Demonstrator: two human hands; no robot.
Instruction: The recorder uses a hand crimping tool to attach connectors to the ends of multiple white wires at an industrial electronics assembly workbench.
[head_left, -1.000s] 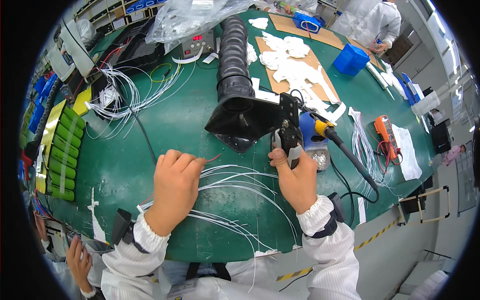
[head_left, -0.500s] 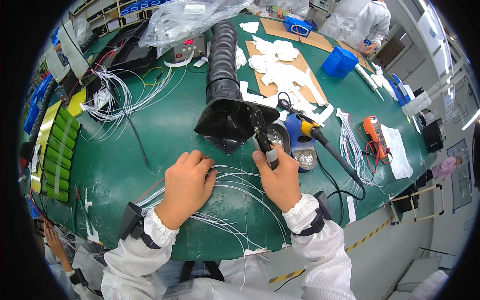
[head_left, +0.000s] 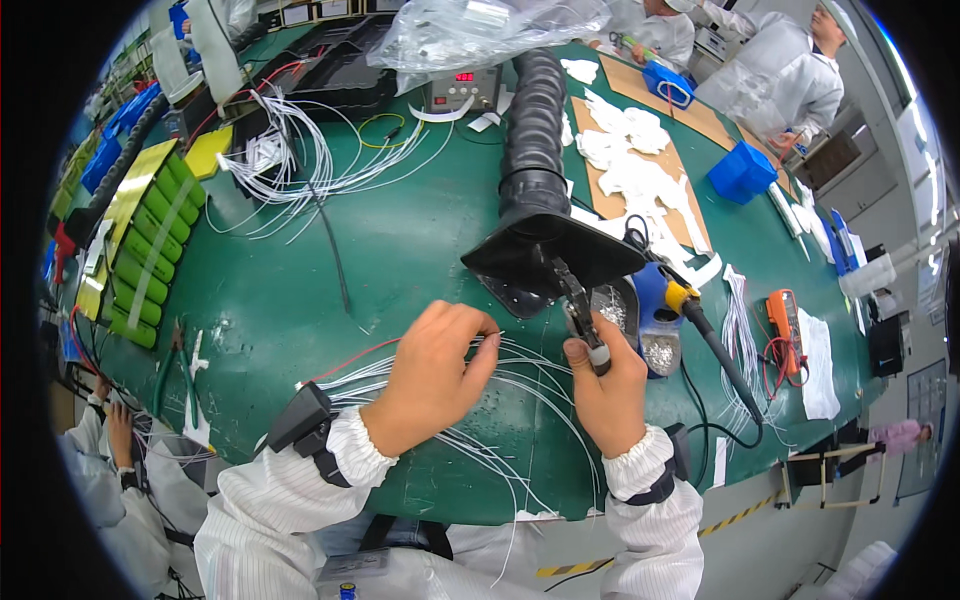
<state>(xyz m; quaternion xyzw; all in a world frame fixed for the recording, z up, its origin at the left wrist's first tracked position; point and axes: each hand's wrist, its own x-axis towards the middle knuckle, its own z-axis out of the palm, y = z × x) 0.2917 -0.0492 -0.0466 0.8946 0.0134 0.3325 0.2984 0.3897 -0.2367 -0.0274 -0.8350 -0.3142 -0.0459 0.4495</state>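
Observation:
Over a bundle of thin white wires on the green table, my left hand is closed, thumb and fingertips pinched together. What sits in the pinch, if anything, is too small to make out. A red wire runs toward that hand from its left. My right hand grips wire strippers with black jaws and grey-and-black handles. Their jaws point away from me, beside the black hood of a fume extraction hose. Right behind the strippers are a tray of solder scraps and a blue soldering-iron stand.
A soldering iron rests in the stand, its cable trailing right. Green battery cells and pliers lie left; a coil of white wires lies behind. An orange multimeter lies right. Co-workers stand across the table and at lower left.
The view has swung left, so the table and things on it appear farther right. My hands keep nearly the same pose, the right still gripping the wire strippers, which now sit slightly lower.

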